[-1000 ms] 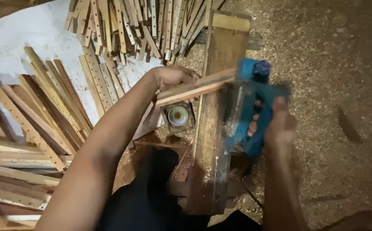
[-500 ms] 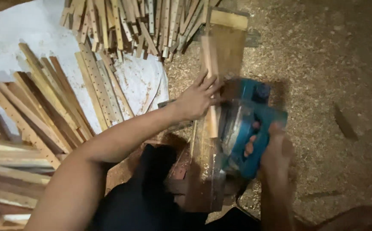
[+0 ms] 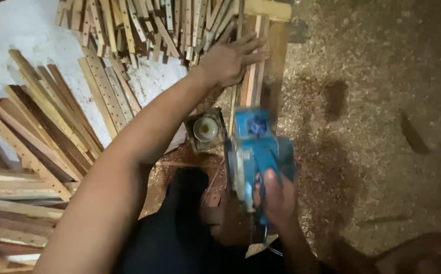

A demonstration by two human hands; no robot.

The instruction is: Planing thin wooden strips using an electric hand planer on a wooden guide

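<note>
Right hand (image 3: 276,198) hides blurred blue planer's (image 3: 256,152) handle.

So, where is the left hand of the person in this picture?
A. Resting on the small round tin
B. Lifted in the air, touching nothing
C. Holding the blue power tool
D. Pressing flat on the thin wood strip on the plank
D: the left hand lies with spread fingers on the thin wood strip on the plank, while the right hand grips the blue power tool.
</note>
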